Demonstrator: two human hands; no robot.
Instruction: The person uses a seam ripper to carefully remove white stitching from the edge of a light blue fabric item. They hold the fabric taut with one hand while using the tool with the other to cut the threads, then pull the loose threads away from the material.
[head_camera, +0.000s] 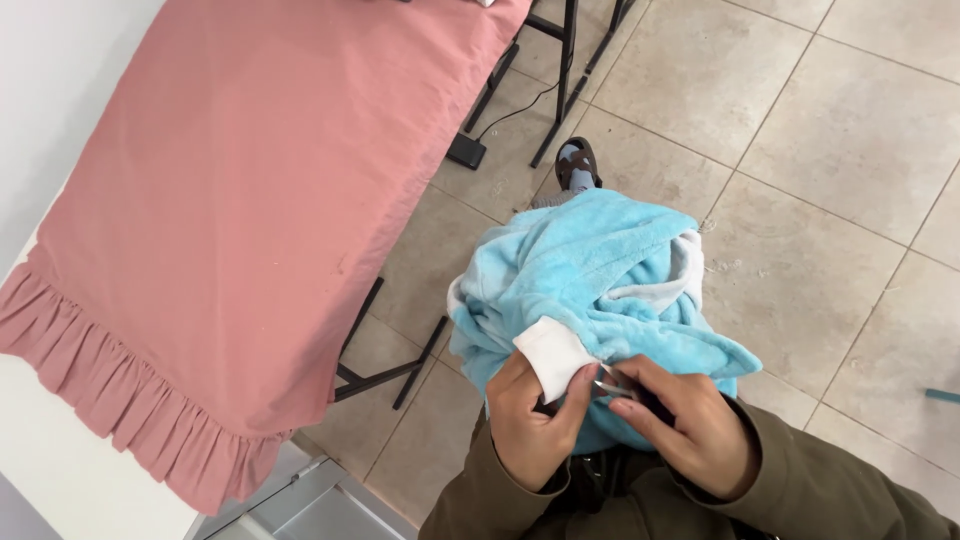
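Your olive sleeves (800, 480) fill the bottom edge, nearest the lens, and both hands meet just above them over your lap. Biggest in view is the pink ruffled cover (250, 200), draped over a counter on dark metal legs (560, 80) at your left, above the pale tiled floor (830, 150). Next comes the fluffy blue garment (590, 270), bundled on your lap with its grey lining (685, 265) showing at the right. Your left hand (530, 425) pinches the garment's white cuff (553, 355), its fingers closed on the fabric's edge. Your right hand (690, 425) grips a small metal tool (612, 388), its fingers wrapped tight round it, the tip touching the cloth just beside the cuff; what kind of tool it is cannot be made out. A foot in a dark sandal (577, 163) rests on the floor beyond the bundle.
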